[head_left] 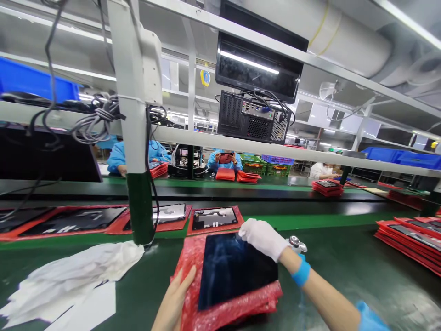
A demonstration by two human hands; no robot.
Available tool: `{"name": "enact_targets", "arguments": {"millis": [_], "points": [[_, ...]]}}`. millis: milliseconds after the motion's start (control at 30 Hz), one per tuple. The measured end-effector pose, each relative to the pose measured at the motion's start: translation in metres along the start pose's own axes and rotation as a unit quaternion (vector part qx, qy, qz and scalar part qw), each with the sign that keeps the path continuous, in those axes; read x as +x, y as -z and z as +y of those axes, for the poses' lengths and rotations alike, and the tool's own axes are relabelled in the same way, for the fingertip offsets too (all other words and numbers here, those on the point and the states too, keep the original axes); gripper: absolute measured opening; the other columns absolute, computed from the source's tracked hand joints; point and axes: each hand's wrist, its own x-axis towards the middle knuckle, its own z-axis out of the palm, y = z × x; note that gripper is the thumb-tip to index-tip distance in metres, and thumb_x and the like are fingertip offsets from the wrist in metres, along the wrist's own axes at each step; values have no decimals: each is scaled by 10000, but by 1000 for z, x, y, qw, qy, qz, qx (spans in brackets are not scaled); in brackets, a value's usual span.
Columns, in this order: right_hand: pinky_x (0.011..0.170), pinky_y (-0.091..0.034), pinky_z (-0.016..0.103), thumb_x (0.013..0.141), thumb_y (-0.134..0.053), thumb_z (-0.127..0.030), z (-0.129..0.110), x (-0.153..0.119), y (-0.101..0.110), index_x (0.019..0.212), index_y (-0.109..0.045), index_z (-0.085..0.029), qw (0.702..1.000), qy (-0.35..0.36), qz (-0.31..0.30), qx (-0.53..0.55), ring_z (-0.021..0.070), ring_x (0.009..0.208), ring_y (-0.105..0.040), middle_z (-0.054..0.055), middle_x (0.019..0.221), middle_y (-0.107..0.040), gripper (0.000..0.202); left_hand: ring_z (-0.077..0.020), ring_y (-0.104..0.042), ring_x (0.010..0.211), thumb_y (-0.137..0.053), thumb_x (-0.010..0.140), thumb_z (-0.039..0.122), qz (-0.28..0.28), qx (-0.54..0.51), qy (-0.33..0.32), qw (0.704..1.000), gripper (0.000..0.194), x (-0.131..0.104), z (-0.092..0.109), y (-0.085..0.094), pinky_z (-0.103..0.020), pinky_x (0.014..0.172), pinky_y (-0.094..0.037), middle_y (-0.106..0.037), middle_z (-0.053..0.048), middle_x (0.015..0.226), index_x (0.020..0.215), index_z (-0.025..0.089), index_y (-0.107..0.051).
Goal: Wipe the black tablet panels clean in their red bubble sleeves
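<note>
A dark glossy tablet-like screen panel [237, 271] with cloudy smears on its surface lies on red bubble-wrap bags [193, 248], tilted toward me. My left hand [174, 296], bare, grips the left edge of the red bubble wrap, its thumb on top and other fingers partly hidden. In a white glove, my right hand [263, 236] is closed at the panel's upper edge; whatever its fingers hold, if anything, is hidden. Just beyond the right wrist stands a small metal-topped bottle [296, 243], partly covered by the arm.
Several panels on red wrap [215, 218] line the bench's back. A crumpled white cloth [76, 276] and white sheet [93, 310] lie left of a post [139, 202]. A red-wrapped stack [409, 243] stands right. Other people in blue [215, 161] sit across; a monitor [258, 66] hangs above.
</note>
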Motion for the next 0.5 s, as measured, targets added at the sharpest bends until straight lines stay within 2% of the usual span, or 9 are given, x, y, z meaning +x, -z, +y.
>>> {"name": "enact_targets", "arguments": {"millis": [100,167,200,267,333,367,433,500], "points": [[762,-437,310,915,-361,-30,-8,-30,18,956,-664,-169,984,-21,147,-101,183,833,-593,80,952,-648,336,-284,-710,1032,-660,766,231,-3,-45,63,997,372,-5,7,-1,-427,888,-564,-777,-67,969,1139,228,-649],[720,-436,331,982,-290,-103,-16,-45,11,977,-656,-165,956,-39,233,-176,200,810,-580,99,939,-629,372,-300,-723,993,-653,742,185,-3,-52,104,993,317,-7,12,-3,-431,850,-579,-783,-65,854,1057,211,-676],[681,-433,335,1005,-276,-152,-20,-50,0,979,-659,-160,942,-51,262,-203,201,758,-571,101,895,-625,384,-310,-727,978,-659,732,195,-7,-53,128,990,268,-8,14,-4,-431,831,-585,-780,-70,813,998,202,-692],[595,-423,323,1022,-296,-208,-28,-61,-37,1048,-664,-165,915,-58,315,-245,183,646,-553,92,833,-637,371,-336,-728,963,-670,727,294,-25,-58,175,983,207,-10,18,-6,-436,792,-594,-778,-95,799,901,190,-714],[519,-415,304,1009,-342,-181,-32,-77,-82,1221,-613,-161,916,-15,327,-233,174,597,-565,92,837,-677,346,-354,-724,966,-664,720,409,-44,-65,194,978,294,-13,20,-6,-445,769,-597,-781,-108,858,911,195,-728],[490,-418,293,996,-356,-162,-32,-86,-103,1303,-564,-157,924,30,314,-218,172,596,-584,84,835,-693,371,-353,-723,970,-676,702,413,-45,-62,189,979,338,-14,20,-6,-442,769,-596,-782,-100,885,960,202,-728],[484,-458,260,968,-359,-142,-29,-103,-135,1399,-474,-155,940,116,276,-166,163,623,-627,51,814,-713,446,-334,-721,985,-717,651,321,-37,-44,150,987,475,-15,19,-3,-427,794,-590,-785,-68,928,1116,231,-689],[550,-508,225,947,-349,-125,-23,-111,-150,1400,-476,-191,951,115,263,-113,154,661,-654,25,812,-719,475,-311,-712,1020,-727,620,234,-34,-26,98,994,650,-13,14,2,-417,841,-578,-781,-41,999,1258,268,-609]]}}
